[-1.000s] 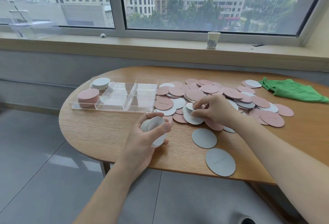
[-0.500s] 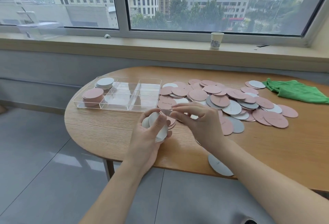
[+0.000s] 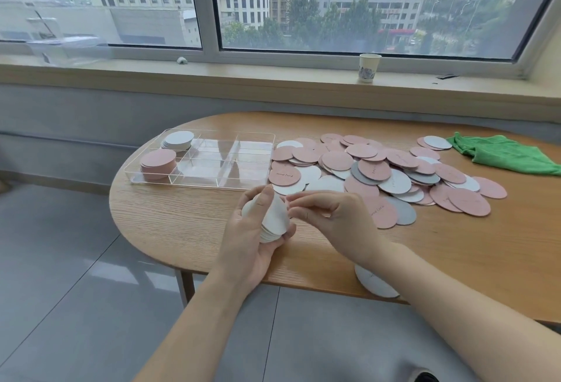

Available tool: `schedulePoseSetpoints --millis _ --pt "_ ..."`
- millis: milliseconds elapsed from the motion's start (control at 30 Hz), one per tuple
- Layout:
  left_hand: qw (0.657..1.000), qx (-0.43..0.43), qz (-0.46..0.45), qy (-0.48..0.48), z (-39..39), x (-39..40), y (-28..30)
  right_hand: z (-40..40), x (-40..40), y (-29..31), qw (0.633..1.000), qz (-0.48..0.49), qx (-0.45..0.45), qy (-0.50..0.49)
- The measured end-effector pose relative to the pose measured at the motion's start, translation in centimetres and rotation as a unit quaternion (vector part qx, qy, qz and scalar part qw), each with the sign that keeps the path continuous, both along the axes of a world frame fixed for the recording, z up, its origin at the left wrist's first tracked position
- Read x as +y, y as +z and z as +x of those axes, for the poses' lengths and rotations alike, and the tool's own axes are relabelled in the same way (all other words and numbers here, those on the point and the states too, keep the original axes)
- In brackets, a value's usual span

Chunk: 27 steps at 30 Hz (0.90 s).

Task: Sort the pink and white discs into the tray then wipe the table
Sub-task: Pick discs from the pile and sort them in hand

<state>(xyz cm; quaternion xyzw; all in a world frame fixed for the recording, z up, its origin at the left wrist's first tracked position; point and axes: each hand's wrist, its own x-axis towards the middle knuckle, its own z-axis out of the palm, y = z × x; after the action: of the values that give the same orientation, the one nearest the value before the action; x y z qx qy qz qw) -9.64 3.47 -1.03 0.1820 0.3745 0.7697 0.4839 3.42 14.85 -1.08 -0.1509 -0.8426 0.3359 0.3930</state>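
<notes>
While both hands meet over the near edge of the counter, the sorting stands like this:

Left hand: curled round a stack of white discs, thumb laid over the top, the stack tilted on edge.
Right hand: fingers bent, tips pinched together right at the stack's upper rim; whether a disc sits between them I cannot tell.
Tray: clear, with dividers, at 11 o'clock from the hands.
White pile: in the tray's far-left compartment.
Pink pile: in the tray's near-left compartment; the other compartments look bare.
Loose discs: pink and white mixed, overlapping in a spread from 12 to 2 o'clock, beginning just beside the tray's right wall.
Lone disc: white, at 5 o'clock from the hands, partly under the right forearm and overhanging the counter's near edge.
Cloth: green, crumpled, at 2 o'clock beyond the spread.
Cup: paper, upright on the sill at 1 o'clock.
</notes>
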Motion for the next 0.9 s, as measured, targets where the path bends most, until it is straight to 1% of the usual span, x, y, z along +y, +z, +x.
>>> schedulePoseSetpoints --millis 67,167,267,367,500,667,733,800,900 --pt "1.0 -0.006 -0.008 0.01 -0.1 0.1 0.1 0.7 2.0 0.5 0.997 0.035 -0.039 -0.059" --pt "1.0 0.004 -0.011 0.002 -0.1 0.1 0.2 1.3 5.4 1.1 0.973 0.058 -0.165 -0.15" --pt "1.0 0.022 -0.008 -0.018 -0.1 0.2 0.2 1.5 7.7 1.5 0.946 0.039 -0.273 -0.169" --pt "0.999 0.04 0.001 -0.03 -0.3 0.2 0.0 1.2 8.6 1.7 0.929 0.035 -0.327 -0.166" --pt "0.997 0.059 0.002 -0.039 -0.3 0.3 0.0 0.6 8.8 1.8 0.932 0.005 -0.328 -0.154" --pt "0.997 0.064 -0.004 -0.038 0.0 0.2 0.4 0.3 8.3 2.1 0.942 -0.025 -0.3 -0.151" --pt "0.997 0.062 -0.005 -0.04 0.1 0.1 0.5 0.2 8.0 1.8 0.952 -0.016 -0.268 -0.147" --pt "0.997 0.061 -0.005 -0.041 0.2 0.1 0.5 0.2 7.7 1.4 0.965 -0.025 -0.217 -0.145" --pt "0.997 0.062 -0.001 -0.043 0.2 0.1 0.6 0.7 7.0 1.9 0.978 -0.098 -0.133 -0.124"
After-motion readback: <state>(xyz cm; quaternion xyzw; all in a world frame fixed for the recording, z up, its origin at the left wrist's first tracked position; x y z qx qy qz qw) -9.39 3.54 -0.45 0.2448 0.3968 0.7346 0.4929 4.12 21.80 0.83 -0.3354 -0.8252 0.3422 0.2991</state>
